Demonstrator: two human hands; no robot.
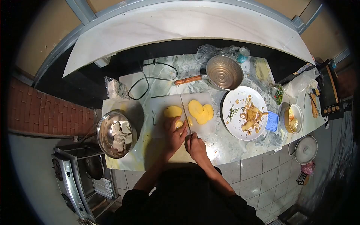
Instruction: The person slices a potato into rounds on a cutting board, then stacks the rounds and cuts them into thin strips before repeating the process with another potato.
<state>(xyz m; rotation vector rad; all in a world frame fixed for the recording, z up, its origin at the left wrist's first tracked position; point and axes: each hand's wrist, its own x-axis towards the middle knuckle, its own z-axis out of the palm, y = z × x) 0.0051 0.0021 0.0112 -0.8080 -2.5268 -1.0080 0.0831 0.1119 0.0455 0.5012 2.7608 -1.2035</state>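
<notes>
My right hand (195, 147) grips the handle of a knife (186, 112), its long blade pointing away from me over a white cutting board (159, 107). Just left of the blade, my left hand (175, 135) presses a peeled yellow potato piece (179, 124) to the board, fingers curled over it. A thin slice (190, 121) stands at the blade's right side. Beyond my left hand lies a larger peeled potato piece (173, 111). Several round potato slices (200, 112) overlap on the right of the board.
A white plate (230, 122) holds peelings at right; a saucepan (225, 73) with a wooden handle stands behind. To the left is a steel bowl (103, 140) with pale pieces inside. A black cable (144, 80) lies at the back. A blue lid (272, 122) and a bowl (299, 112) are farther right.
</notes>
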